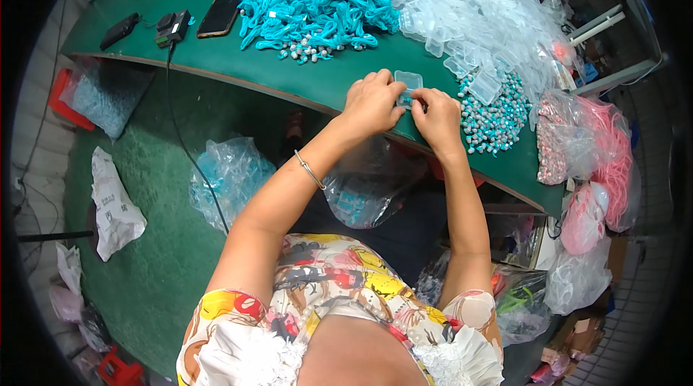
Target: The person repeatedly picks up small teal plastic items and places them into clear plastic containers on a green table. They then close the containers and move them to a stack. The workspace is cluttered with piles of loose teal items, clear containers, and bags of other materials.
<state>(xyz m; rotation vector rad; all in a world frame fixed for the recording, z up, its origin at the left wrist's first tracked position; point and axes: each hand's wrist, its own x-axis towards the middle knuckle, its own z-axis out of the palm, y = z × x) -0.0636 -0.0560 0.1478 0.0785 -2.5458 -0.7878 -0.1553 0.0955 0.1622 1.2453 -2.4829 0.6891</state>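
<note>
At the near edge of the green table, my left hand [371,103] is closed on the left side of a small clear plastic box [408,80], its lid raised on the far side. My right hand [439,122] is at the box's right side, thumb and fingers pinched together over its inside. A bit of turquoise shows between the two hands, but my fingers hide what the right hand grips. Just right of it lies a heap of small turquoise and silver-grey bead-like pieces [494,117]. Beyond my left hand is a big pile of turquoise cord bundles [325,0].
A large mound of clear plastic boxes [469,3] covers the far right of the table [289,83]. A phone [219,12] and a small black device [172,28] with a hanging cable lie at left. Bags of pink cord [612,162] hang by the right edge.
</note>
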